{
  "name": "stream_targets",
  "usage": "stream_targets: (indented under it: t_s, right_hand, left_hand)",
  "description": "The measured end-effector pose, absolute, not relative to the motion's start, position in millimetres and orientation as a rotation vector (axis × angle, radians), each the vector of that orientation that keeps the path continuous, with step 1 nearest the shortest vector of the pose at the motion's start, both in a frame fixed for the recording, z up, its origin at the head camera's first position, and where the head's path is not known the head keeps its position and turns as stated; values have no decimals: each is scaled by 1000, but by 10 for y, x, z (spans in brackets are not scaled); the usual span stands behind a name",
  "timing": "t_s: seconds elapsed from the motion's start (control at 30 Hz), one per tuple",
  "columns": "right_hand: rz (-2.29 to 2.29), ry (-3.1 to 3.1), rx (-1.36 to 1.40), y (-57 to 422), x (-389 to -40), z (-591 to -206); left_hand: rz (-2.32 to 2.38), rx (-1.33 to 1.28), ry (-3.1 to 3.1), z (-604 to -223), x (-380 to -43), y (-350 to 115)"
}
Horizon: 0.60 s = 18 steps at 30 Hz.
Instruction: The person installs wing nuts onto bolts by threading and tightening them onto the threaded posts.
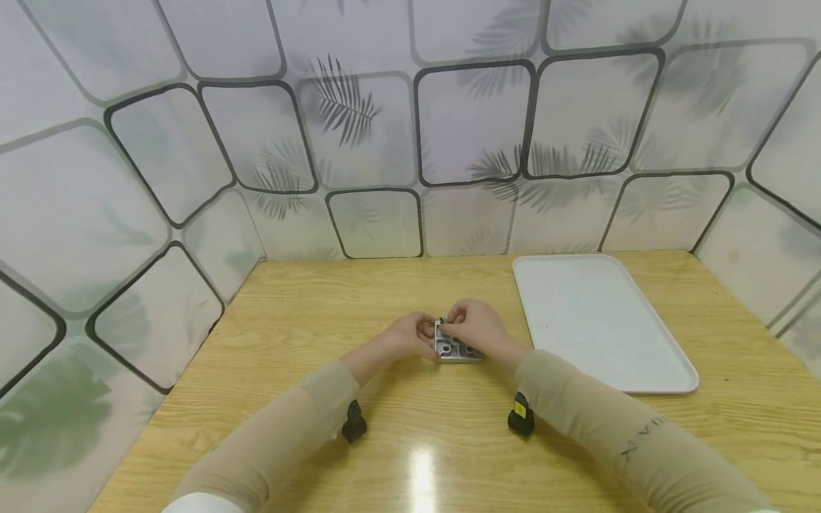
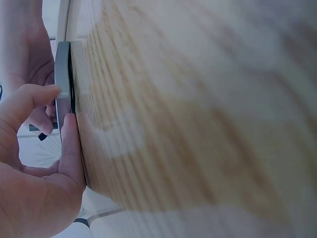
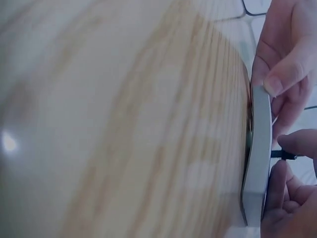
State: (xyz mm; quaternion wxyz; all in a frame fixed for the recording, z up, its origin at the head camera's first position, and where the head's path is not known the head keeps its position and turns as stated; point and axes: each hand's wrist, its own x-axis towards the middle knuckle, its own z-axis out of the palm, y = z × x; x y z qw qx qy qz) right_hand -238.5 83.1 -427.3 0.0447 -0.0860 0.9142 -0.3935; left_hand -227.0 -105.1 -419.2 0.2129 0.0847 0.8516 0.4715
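From above, the head camera looks forward and down at the tabletop [image 1: 333,296]; the left wrist camera [image 1: 354,423] and right wrist camera [image 1: 521,420] sit low and close, views turned sideways — sharing the metal plate [image 3: 258,158], left hand [image 1: 407,336] and right hand [image 1: 479,328].

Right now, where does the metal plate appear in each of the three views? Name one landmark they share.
Head: metal plate, a little right of centre, below the middle.
Left wrist: far left, edge-on, a narrow upright strip.
Right wrist: right side, edge-on, mostly lower half.
Shared landmark: the wooden tabletop.
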Motion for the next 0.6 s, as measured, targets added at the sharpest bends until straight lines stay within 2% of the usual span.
stream_targets:
  t_s: [0.27, 0.6]
  right_hand:
    - [-1191, 2785, -274, 831, -2367, -4261]
    - [-1474, 2442, -369, 969, -2419, -4250]
  left_hand:
    - [1319, 238, 2355, -4203, -2273, -1056]
    - [1326, 239, 2357, -4209, -2277, -1059]
